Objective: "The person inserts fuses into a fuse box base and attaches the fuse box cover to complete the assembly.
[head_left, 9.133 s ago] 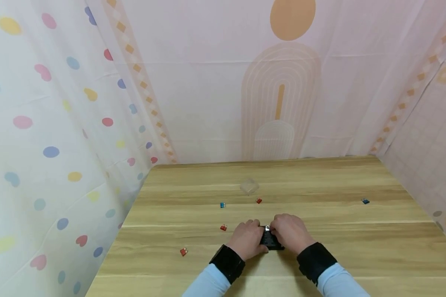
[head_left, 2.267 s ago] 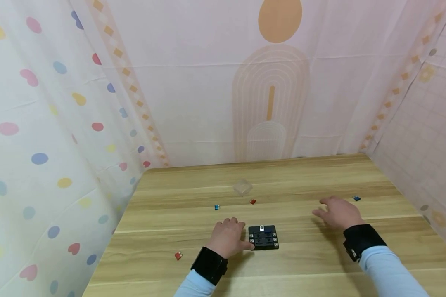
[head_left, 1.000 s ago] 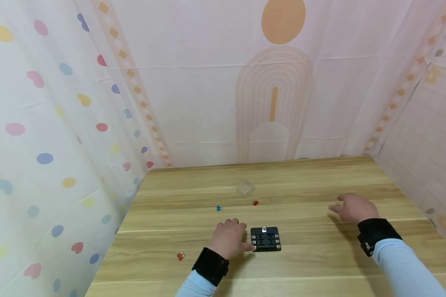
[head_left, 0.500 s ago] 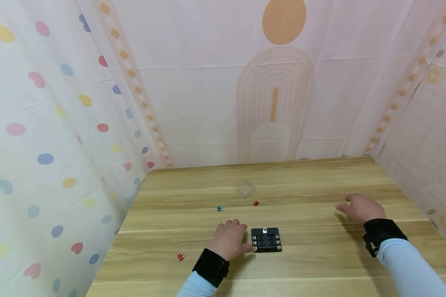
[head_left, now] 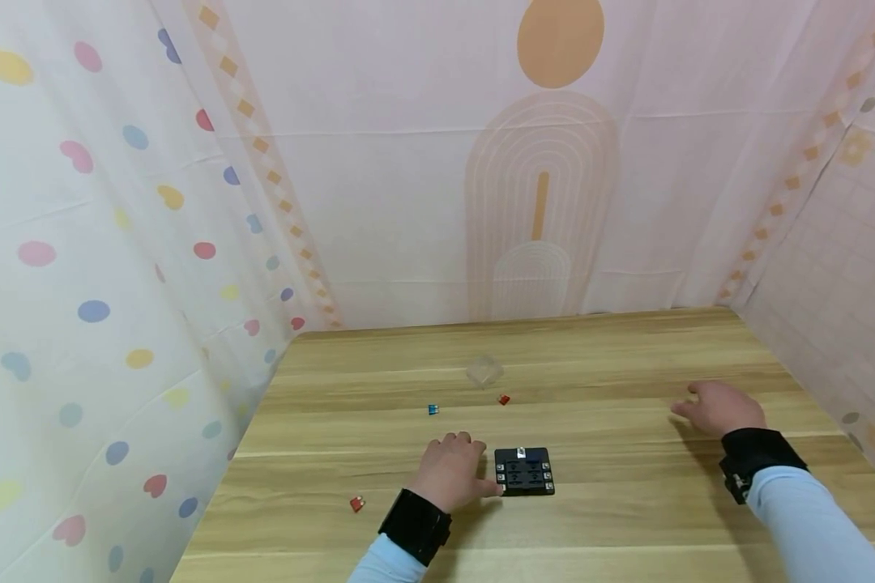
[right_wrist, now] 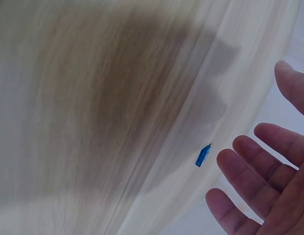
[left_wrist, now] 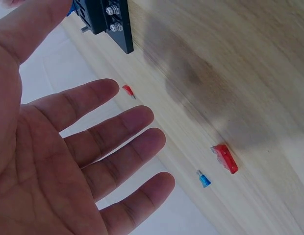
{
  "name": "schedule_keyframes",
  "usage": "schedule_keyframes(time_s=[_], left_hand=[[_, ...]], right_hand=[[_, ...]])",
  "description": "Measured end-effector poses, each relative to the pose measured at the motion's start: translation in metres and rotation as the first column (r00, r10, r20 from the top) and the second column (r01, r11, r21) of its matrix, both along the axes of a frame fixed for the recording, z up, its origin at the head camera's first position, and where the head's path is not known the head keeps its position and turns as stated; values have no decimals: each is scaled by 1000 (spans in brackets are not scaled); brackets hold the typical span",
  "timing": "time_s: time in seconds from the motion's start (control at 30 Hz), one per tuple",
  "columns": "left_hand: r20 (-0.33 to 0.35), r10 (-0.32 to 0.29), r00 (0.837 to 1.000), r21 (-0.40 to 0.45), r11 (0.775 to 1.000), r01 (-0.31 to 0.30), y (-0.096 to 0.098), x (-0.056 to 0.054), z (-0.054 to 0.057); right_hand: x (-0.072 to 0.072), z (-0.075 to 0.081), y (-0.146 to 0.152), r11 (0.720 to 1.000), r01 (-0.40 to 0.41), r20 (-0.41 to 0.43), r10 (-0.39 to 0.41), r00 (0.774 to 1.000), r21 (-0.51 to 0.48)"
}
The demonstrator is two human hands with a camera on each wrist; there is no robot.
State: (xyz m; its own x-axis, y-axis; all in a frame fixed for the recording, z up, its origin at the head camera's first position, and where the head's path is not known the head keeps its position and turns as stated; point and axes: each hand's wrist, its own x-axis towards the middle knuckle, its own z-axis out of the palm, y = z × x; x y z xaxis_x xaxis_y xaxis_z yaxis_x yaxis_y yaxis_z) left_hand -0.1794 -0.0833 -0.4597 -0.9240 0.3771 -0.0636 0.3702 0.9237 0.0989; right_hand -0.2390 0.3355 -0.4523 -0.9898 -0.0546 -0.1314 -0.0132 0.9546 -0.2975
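My left hand (head_left: pixel 448 474), fingers spread, has its thumb at the near left corner of a black fuse block (head_left: pixel 525 478) with silver screws. A bit of blue shows near the block's top. Toward the right of the table, my right hand (head_left: pixel 722 407) hovers with straight, parted fingers and holds nothing. A blue blade fuse (right_wrist: pixel 203 155) lies by its fingertips in the right wrist view; the hand hides it in the head view. In the left wrist view, a red blade fuse (left_wrist: pixel 225 159) and a blue one (left_wrist: pixel 203 178) lie on the wood beyond my fingers.
Ahead of the block lie a red fuse (head_left: pixel 505 399) and a blue fuse (head_left: pixel 433 410), with a clear plastic cover (head_left: pixel 484 371) behind. Another red fuse (head_left: pixel 357 504) rests left of my left hand. Printed curtains (head_left: pixel 401 202) enclose the wooden table (head_left: pixel 627 526).
Both hands were at the block about nine seconds ago. The right hand has since left it and moved rightward, drifting further right over the last second. The left thumb stays at the block.
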Motion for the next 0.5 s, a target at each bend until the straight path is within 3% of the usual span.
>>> schedule_keyframes(time_s=[0.5], left_hand=[[-21,3,1000,-8,1000,-3,0,3,2]], right_hand=[[-2,4,16,1000,16,14,-15,1000,-14]])
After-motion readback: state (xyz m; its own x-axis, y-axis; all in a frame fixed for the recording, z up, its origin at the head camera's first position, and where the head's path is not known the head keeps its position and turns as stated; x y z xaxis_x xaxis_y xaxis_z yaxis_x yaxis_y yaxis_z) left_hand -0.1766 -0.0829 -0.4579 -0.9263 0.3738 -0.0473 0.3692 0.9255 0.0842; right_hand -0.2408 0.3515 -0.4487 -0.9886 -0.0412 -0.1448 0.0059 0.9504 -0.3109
